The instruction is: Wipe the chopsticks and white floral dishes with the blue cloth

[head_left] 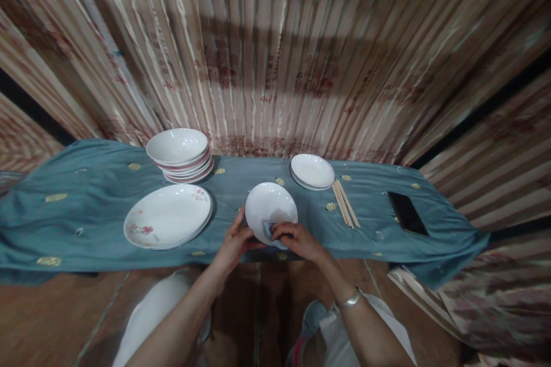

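Note:
A small white dish (269,200) is held over the front of the table, tipped so that its inner face shows. My left hand (235,241) grips its left rim, thumb on the near edge and fingers partly hidden behind it. At the lower right of the dish, my right hand (297,239) is closed on a small greyish-blue cloth (267,228) that lies against the inner surface. Part of the cloth is covered by the fingers.
Oval plates with flowers (170,215) lie stacked at left, a bowl stack (178,149) behind them. Small round plates (313,171), chopsticks (345,203) and a black phone (407,212) lie to the right on the blue-green tablecloth (241,169). A pleated curtain (275,69) hangs behind.

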Motion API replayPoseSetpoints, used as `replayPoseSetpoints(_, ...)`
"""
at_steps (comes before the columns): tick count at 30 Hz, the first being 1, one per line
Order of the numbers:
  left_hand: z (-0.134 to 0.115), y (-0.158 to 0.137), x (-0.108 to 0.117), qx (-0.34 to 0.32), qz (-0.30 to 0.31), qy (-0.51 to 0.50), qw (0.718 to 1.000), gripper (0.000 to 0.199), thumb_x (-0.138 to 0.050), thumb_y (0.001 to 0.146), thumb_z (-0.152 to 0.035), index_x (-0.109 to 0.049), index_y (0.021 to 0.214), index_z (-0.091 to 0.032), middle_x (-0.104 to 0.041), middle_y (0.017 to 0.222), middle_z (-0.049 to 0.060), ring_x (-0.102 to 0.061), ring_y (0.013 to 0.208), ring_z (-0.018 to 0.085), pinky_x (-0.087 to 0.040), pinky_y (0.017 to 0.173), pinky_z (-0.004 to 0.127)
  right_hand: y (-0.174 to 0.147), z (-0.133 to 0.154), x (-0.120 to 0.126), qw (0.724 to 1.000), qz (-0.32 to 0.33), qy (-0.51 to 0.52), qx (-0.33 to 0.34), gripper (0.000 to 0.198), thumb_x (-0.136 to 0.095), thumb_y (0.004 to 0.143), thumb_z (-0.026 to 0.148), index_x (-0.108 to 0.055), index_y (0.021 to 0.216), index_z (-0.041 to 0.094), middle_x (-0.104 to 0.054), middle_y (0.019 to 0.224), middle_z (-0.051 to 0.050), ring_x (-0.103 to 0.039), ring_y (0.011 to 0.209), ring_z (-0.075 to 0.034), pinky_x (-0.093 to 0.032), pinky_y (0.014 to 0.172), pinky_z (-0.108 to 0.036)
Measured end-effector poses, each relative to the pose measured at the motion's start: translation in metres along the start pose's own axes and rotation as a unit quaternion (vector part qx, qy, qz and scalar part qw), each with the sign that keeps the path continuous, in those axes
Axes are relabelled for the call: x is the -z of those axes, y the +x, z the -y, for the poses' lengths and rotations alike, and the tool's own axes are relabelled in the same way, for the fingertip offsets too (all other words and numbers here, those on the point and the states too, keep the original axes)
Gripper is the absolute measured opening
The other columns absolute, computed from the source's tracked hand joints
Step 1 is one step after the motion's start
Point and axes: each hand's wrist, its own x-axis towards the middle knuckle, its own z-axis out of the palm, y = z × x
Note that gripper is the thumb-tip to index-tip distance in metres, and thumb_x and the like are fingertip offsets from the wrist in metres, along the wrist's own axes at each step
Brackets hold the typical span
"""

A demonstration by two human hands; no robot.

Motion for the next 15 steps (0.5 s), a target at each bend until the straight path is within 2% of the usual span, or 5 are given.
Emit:
replayPoseSetpoints(4,0.003,0.003,0.004,-0.003,0.001,0.006,1.0,0.099,-0.075,0.062,-0.022,-0.026,0.148,-0.029,-0.068,0.093,0.003,-0.063,0.077,0.02,-0.059,0.067,0.04,-0.005,-0.011,0.006,0.994,-0.049,-0.099,-0.005,0.027,-0.05,0.072,0.005,-0.071,0.079,0.021,-0.07,0.097,-0.004,-0.065,0.095,-0.018,-0.046,0.09,-0.033)
replayPoseSetpoints(7,0.003,0.004,0.005,-0.002,0.002,0.004,1.0,0.098,-0.076,0.063,-0.024,-0.028,0.147,-0.03,-0.068,0.1,0.005,-0.063,0.082,0.022,-0.058,0.07,0.041,-0.004,-0.018,0.009,0.979,-0.095,-0.179,-0.002,0.027,-0.049,0.073,0.004,-0.069,0.079,0.022,-0.069,0.099,-0.005,-0.063,0.097,-0.019,-0.046,0.091,-0.035)
replayPoseSetpoints(11,0.002,0.004,0.003,-0.001,0.006,0.004,1.0,0.097,-0.076,0.063,-0.024,-0.028,0.147,-0.03,-0.068,0.095,0.004,-0.062,0.082,0.021,-0.058,0.073,0.042,0.002,-0.027,0.011,0.955,-0.154,-0.251,0.027,0.027,-0.047,0.076,0.005,-0.067,0.086,0.02,-0.068,0.102,-0.007,-0.061,0.1,-0.021,-0.045,0.094,-0.038)
replayPoseSetpoints(15,0.001,0.002,0.0,-0.002,0.0,0.002,1.0,0.098,-0.077,0.062,-0.023,-0.029,0.147,-0.03,-0.067,0.089,0.001,-0.061,0.078,0.019,-0.058,0.072,0.042,0.012,-0.035,0.01,0.939,-0.199,-0.278,0.04,0.029,-0.044,0.079,0.006,-0.066,0.092,0.02,-0.066,0.108,-0.009,-0.058,0.107,-0.022,-0.044,0.098,-0.04)
